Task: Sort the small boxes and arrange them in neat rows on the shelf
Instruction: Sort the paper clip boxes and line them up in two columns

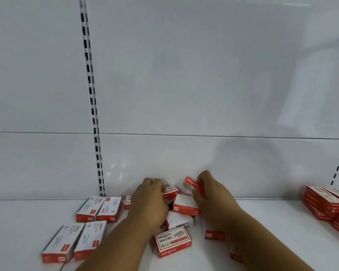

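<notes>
Head view. The left hand [152, 204] curls its fingers round a small red-and-white staple box [169, 190] in a loose heap at the back of the white shelf [262, 222]. The right hand [211, 196] pinches a tilted box [192, 184] above the heap. Paired boxes [99, 209] lie left; stacked boxes [325, 204] stand right.

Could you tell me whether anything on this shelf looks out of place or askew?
Yes. The boxes between the hands form a loose pile, lying at mixed angles and overlapping, unlike the paired rows on the left and the stack on the right. The front box sits skewed.
</notes>
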Available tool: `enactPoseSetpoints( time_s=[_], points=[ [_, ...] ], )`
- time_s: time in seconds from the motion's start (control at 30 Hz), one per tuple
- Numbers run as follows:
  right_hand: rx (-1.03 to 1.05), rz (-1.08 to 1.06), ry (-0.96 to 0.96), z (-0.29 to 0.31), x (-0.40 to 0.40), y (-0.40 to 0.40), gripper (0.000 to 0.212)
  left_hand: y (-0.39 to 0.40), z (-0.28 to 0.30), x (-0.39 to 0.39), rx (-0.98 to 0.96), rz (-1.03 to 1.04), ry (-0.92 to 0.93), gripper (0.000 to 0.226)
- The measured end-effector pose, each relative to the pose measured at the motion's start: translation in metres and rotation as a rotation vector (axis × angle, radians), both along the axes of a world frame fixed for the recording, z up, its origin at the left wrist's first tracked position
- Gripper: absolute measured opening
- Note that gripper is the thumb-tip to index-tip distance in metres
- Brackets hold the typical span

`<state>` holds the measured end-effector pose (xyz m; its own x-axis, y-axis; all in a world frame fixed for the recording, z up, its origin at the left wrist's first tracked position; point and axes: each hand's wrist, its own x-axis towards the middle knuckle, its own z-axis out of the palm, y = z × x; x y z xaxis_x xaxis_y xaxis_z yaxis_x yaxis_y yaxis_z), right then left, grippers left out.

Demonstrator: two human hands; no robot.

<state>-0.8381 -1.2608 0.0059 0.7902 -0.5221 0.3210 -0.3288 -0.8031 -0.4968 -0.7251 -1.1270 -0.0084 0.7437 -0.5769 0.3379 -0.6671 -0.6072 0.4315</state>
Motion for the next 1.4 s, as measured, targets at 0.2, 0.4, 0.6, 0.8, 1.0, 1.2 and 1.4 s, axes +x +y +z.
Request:
enactPoseSetpoints(
  time_s=[0.2,0.4,0.6,0.8,1.0,1.2,1.4],
  points=[
    [0.289,-0.078,-0.223,0.007,0.000,-0.004,0.033,0.004,0.007,-0.008,-0.107,0.045,0.028,0.037],
    [0.869,-0.020,-0.408,0.012,-0.004,-0.017,0.006,0.003,0.017,-0.019,-0.510,0.024,0.290,0.055],
    [1.189,0.097,-0.466,0.013,-0.008,-0.025,0.033,-0.001,0.022,-0.032,-0.740,-0.037,0.642,0.026],
    [1.414,0.128,-0.644,0.013,-0.010,-0.021,0.026,-0.002,0.019,-0.037,-0.785,-0.049,0.780,0.024],
    [1.366,0.172,-0.717,0.019,-0.014,-0.014,0.026,0.000,0.016,-0.038,-0.874,-0.037,0.760,0.039],
    [1.039,0.091,-0.634,0.047,-0.042,-0.015,0.023,-0.013,0.043,-0.065,-0.940,-0.028,0.666,0.021],
    [0.695,0.036,-0.563,0.067,-0.140,-0.060,0.016,-0.080,0.067,-0.144,-0.849,-0.193,0.757,0.028]
  ],
)
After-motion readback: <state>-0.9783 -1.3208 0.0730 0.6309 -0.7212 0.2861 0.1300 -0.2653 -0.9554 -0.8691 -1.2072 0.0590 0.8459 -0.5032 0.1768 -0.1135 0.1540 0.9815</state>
